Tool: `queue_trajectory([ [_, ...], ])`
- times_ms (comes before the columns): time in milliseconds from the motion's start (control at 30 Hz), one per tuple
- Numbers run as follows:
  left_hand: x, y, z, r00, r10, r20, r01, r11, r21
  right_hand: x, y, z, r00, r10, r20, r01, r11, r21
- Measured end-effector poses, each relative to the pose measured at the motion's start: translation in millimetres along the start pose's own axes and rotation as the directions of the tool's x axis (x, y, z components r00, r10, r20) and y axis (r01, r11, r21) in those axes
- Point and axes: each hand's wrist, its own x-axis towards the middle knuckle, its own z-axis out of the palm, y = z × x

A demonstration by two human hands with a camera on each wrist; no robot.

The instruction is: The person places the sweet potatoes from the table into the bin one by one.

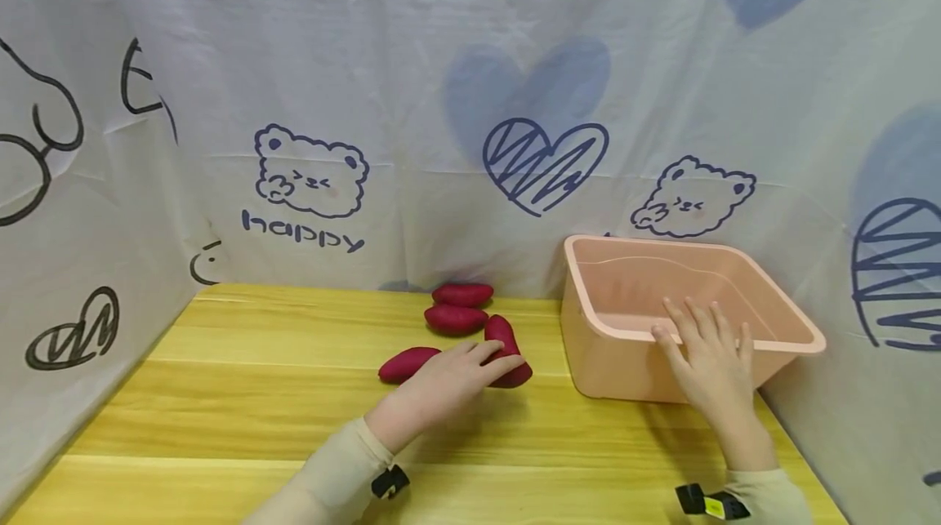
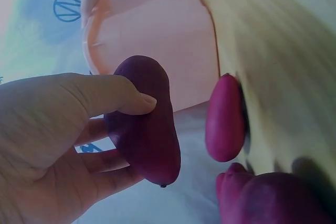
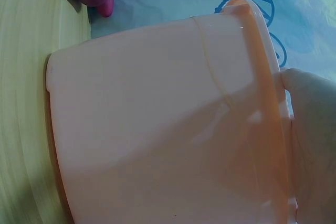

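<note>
Between the thumb and fingers of my left hand (image 1: 450,378) is a dark red sweet potato (image 2: 148,137), gripped around its middle and raised in front of the others. Beyond it, another sweet potato (image 1: 501,332) lies on the table, partly covered by that hand in the head view. My right hand (image 1: 711,362) rests at the near rim of a pink plastic bin (image 1: 625,366), its fingers straight and spread over the edge. In the right wrist view part of this hand (image 3: 314,135) shows beside the rim.
Two sweet potatoes (image 1: 456,318) lie close together near the back of the wooden table (image 1: 294,411). One more sweet potato (image 1: 408,364) is partly behind the left hand. A printed cloth (image 1: 412,206) hangs along the back and sides, right behind the bin.
</note>
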Motion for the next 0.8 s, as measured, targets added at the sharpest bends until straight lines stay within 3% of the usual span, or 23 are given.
queue_trajectory([
  [200, 9.7, -5.4, -10.5, 0.999, 0.012, -0.032, -0.012, 1.000, 0.010, 0.0, 1.1, 2.8, 1.000, 0.000, -0.013, 0.000, 1.000, -0.009],
  [433, 22.5, -9.3, -26.1, 0.996, -0.013, -0.093, 0.019, 0.998, 0.061, -1.3, 1.1, 3.4, 1.000, 0.000, -0.019, 0.000, 1.000, -0.008],
  [800, 45.9, -13.7, -53.2, 0.985, -0.018, -0.171, 0.029, 0.998, 0.062, -1.8, 0.3, 1.8, 1.000, -0.003, -0.020, 0.003, 1.000, -0.008],
])
